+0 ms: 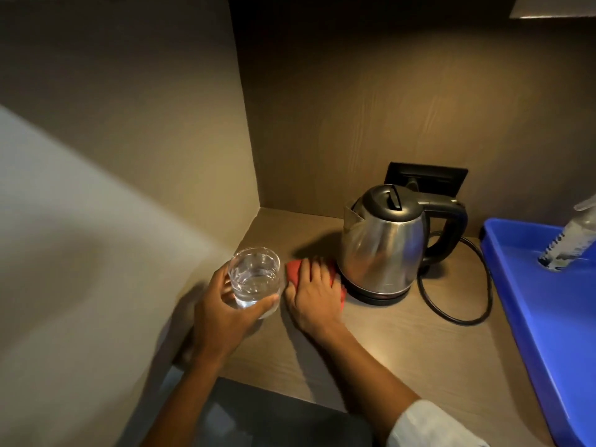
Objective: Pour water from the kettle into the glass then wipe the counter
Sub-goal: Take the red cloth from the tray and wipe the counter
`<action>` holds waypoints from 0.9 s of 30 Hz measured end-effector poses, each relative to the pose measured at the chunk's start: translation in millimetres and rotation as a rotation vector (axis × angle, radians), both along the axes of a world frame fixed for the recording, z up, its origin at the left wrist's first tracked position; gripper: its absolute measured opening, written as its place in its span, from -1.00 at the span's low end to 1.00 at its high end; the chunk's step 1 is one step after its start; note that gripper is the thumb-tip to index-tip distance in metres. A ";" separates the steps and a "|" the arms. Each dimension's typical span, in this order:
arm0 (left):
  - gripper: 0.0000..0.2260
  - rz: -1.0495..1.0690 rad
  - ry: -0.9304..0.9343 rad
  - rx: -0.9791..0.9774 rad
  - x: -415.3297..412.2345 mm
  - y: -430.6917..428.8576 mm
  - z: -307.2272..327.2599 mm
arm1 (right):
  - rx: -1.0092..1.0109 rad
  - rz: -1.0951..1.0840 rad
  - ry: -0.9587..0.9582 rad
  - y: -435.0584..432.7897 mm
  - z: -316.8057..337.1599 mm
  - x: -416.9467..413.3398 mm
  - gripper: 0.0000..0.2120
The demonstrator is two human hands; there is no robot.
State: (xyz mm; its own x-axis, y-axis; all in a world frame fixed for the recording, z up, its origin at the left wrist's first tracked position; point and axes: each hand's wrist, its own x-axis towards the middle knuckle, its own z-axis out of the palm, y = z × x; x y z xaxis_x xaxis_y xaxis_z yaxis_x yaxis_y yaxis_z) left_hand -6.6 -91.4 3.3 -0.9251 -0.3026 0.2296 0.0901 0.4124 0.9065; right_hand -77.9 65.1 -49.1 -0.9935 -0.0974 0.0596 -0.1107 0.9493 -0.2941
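A clear glass (pixel 254 276) holding water is gripped from the left and below by my left hand (pixel 222 312), just above the wooden counter (pixel 403 350). My right hand (pixel 314 295) lies flat, fingers spread, pressing a red cloth (pixel 295 271) onto the counter between the glass and the kettle. The steel kettle (pixel 385 243) with a black lid and handle stands upright on its round base, lid closed, touching the cloth's right edge.
A black power cord (pixel 458 301) loops from the kettle base across the counter. A blue tray (pixel 548 304) at the right holds a tilted plastic bottle (pixel 571 243). A dark socket plate (pixel 429 180) sits on the back wall. A side wall closes in the left.
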 end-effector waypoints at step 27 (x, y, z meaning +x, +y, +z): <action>-0.19 -0.152 -0.111 0.041 -21.5 61.3 -23.0 | -0.303 -0.220 0.150 138.2 32.6 122.0 -0.52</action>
State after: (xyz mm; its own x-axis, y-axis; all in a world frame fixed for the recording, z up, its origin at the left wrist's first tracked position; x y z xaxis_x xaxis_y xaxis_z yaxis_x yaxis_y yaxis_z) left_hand -28.1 -30.1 -19.7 -0.9798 -0.1645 0.1137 0.0468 0.3641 0.9302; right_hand 44.1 203.3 -16.5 -0.9668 0.1606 0.1988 0.0224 0.8282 -0.5600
